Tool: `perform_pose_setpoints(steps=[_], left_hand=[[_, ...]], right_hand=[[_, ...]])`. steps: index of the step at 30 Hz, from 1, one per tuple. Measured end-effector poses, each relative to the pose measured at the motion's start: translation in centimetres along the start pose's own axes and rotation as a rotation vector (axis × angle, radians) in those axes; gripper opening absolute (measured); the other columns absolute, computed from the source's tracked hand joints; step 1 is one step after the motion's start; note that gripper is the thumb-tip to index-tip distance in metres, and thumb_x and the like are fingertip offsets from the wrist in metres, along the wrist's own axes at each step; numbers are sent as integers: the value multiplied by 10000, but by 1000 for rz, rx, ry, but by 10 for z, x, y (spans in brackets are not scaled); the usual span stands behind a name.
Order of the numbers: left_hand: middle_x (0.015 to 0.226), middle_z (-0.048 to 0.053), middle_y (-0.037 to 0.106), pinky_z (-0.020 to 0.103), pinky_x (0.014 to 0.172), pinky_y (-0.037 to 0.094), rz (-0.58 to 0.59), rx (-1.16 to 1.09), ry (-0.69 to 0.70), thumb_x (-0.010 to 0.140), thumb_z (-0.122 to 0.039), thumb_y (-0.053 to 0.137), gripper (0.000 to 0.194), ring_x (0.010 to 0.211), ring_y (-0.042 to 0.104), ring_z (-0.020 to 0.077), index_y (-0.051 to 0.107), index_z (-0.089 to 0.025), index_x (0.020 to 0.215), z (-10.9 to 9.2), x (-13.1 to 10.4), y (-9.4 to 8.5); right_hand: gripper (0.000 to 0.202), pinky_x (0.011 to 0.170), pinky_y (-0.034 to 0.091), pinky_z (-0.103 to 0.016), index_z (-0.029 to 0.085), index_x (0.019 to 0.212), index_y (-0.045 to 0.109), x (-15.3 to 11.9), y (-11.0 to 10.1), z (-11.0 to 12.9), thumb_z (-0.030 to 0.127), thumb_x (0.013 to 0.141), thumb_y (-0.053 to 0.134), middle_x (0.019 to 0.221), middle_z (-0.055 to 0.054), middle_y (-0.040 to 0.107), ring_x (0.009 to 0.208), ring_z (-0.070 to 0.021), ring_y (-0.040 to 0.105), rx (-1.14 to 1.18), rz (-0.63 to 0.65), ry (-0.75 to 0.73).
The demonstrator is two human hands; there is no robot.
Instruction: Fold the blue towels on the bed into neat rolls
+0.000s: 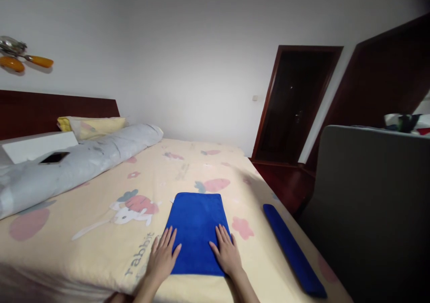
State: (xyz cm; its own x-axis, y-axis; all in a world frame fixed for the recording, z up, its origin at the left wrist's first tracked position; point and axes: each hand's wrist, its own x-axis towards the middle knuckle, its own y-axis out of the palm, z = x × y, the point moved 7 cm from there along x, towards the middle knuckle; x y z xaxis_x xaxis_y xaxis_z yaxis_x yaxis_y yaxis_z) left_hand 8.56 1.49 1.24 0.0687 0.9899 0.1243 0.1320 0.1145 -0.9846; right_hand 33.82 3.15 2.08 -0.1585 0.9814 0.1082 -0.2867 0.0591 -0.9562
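The ceiling fan (20,56) is cut by the left edge; both forearms leave the bottom edge.

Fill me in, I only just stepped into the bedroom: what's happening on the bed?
A person is pressing both hands flat on a blue towel spread on the bed sheet. The left hand rests on its near left edge, the right hand on its near right side, fingers spread. A second blue towel, rolled up, lies apart by the right edge of the bed. A phone sits on the rolled quilt.
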Motion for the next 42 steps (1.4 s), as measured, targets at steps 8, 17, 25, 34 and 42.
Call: perform_pose_setpoints(steps=[8, 17, 25, 34, 42], left_hand=[[1584, 80, 184, 560, 1170, 138, -27, 110, -79, 938, -423, 264, 615, 1467, 179, 280, 308, -174, 1499, 17, -6, -18], [1575, 51, 281, 383, 1179, 233, 12, -57, 326, 888, -161, 307, 611, 1454, 234, 162, 303, -159, 1499, -75, 74, -13], [1583, 68, 254, 535, 1157, 196, 59, -33, 70, 974, -476, 221, 576, 1460, 223, 244, 310, -251, 1497, -9, 96, -7], [1559, 82, 324, 468, 1155, 227, 35, -33, 209, 937, -185, 242, 554, 1454, 242, 206, 351, -182, 1481, -40, 116, -8], [1587, 14, 262, 373, 1185, 180, 144, -86, 238, 864, -168, 315, 625, 1461, 197, 118, 335, -222, 1487, -59, 144, 9]], right_hand=[[719, 1193, 111, -533, 86, 1480, 325, 10, -8, -11, 575, 954, 296, 1562, -137, 208, 1457, -293, 173, -60, 9, 90], [575, 1170, 217, -354, 170, 1490, 311, 65, 3, 81, 185, 916, 294, 1564, -55, 280, 1447, -128, 219, 106, 116, -369], [606, 1166, 165, -509, 175, 1494, 306, 82, -5, -22, 483, 977, 229, 1574, -103, 235, 1460, -232, 190, 26, 84, 20], [549, 1167, 167, -448, 163, 1483, 335, 104, -2, 9, 243, 943, 280, 1573, -95, 247, 1464, -211, 180, 22, 48, -99], [517, 1157, 190, -437, 237, 1468, 367, 131, 10, 35, 326, 966, 282, 1556, -57, 312, 1448, -175, 231, 51, 67, -172]])
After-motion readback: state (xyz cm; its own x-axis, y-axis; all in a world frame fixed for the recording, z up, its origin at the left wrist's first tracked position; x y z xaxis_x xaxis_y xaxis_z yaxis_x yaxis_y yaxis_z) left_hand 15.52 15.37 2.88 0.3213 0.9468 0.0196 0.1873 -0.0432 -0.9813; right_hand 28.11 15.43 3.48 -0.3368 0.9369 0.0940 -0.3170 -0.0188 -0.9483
